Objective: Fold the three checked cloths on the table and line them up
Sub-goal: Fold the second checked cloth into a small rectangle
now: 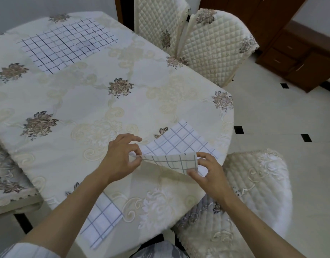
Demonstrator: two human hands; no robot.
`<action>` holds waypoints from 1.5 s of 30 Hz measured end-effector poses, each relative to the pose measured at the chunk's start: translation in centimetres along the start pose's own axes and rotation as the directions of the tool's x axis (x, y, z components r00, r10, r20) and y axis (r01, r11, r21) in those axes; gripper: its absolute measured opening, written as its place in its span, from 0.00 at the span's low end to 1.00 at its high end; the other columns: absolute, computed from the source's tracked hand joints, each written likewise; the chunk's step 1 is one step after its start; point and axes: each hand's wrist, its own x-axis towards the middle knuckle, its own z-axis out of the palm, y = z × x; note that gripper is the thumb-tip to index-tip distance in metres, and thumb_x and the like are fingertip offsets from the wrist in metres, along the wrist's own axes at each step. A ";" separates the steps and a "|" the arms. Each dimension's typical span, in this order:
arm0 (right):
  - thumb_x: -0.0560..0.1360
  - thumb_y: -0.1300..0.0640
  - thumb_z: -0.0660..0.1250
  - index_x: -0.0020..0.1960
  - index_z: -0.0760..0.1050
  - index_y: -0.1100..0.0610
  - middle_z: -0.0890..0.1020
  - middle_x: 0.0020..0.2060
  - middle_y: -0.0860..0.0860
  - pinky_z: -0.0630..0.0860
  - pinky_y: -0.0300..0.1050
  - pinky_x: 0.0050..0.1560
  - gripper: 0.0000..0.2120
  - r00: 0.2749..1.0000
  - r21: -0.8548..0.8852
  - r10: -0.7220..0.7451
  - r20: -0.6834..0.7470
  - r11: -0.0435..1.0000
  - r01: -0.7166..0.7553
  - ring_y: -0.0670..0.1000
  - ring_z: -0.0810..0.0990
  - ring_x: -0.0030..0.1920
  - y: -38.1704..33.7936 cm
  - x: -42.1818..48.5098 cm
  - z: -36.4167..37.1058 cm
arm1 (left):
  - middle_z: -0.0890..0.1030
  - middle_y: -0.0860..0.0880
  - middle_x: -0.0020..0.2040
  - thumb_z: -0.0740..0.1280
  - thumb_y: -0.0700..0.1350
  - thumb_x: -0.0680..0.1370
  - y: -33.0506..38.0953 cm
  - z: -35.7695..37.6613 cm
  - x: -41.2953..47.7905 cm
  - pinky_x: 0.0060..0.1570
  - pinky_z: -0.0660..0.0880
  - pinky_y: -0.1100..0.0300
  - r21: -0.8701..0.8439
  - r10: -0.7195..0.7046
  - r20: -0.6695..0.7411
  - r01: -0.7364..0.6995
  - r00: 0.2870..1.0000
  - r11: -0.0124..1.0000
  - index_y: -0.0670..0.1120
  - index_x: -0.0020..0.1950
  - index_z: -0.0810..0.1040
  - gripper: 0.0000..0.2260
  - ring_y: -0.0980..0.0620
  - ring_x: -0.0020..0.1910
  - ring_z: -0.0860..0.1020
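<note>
Your left grip (121,159) pinches one corner of the cloth (179,144) between thumb and forefinger, and your right grip (207,174) pinches the other corner of the same edge. That edge is lifted and turned over between them, underside showing; the rest lies flat on the desk (86,94) just beyond. A second cloth (102,220) lies nearer you than the left grip, beside that forearm. The third cloth (67,45) is spread flat well beyond, off to the left

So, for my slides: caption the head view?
Left hand and right hand pinch the near edge of a white checked cloth on the cream floral tablecloth.
</note>
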 end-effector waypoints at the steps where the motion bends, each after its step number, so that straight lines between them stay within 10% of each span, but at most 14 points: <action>1: 0.69 0.48 0.75 0.49 0.81 0.49 0.73 0.62 0.40 0.66 0.38 0.62 0.10 0.999 -0.022 -0.012 0.037 1.000 0.013 0.38 0.67 0.65 0.4 -0.2 0.2 | 0.76 0.59 0.63 0.68 0.51 0.70 0.1 -0.1 -0.1 0.62 0.61 0.46 -0.002 0.003 -0.010 -0.003 1.000 1.000 0.55 0.39 0.78 0.02 0.54 0.69 0.67; 7: 0.70 0.46 0.74 0.49 0.82 0.48 0.73 0.63 0.41 0.69 0.59 0.65 0.11 0.993 -0.125 -0.008 0.115 0.992 0.023 0.46 0.67 0.67 1.6 -1.0 1.5 | 0.77 0.59 0.61 0.69 0.50 0.70 0.1 -1.1 -0.6 0.61 0.63 0.46 0.006 0.005 -0.044 -0.005 0.999 1.000 0.54 0.39 0.79 0.02 0.54 0.68 0.68; 24: 0.73 0.59 0.74 0.40 0.82 0.50 0.79 0.57 0.45 0.64 0.24 0.57 0.06 0.987 0.276 -0.119 -0.111 0.950 0.145 0.41 0.74 0.63 -9.4 3.7 -4.5 | 0.78 0.60 0.60 0.68 0.56 0.69 2.3 -6.2 1.6 0.63 0.65 0.43 0.022 0.085 -0.092 -0.083 0.992 0.996 0.54 0.39 0.79 0.07 0.54 0.67 0.69; 33: 0.72 0.56 0.75 0.40 0.81 0.49 0.78 0.56 0.40 0.64 0.23 0.52 0.04 0.998 0.146 -0.066 -0.010 0.987 0.066 0.39 0.74 0.61 -7.8 4.2 -5.1 | 0.77 0.65 0.59 0.65 0.59 0.71 1.9 -7.5 2.4 0.62 0.69 0.40 -0.022 0.065 -0.119 -0.069 0.991 0.997 0.55 0.39 0.80 0.10 0.56 0.65 0.70; 45: 0.73 0.57 0.73 0.40 0.80 0.50 0.80 0.52 0.45 0.67 0.30 0.54 0.04 0.965 0.115 -0.145 -0.218 0.978 0.173 0.36 0.76 0.54 -11.6 10.6 -6.5 | 0.80 0.56 0.57 0.75 0.44 0.73 4.3 -12.2 7.9 0.61 0.72 0.49 -0.074 0.024 -0.392 -0.058 0.920 0.996 0.51 0.41 0.79 0.06 0.54 0.60 0.75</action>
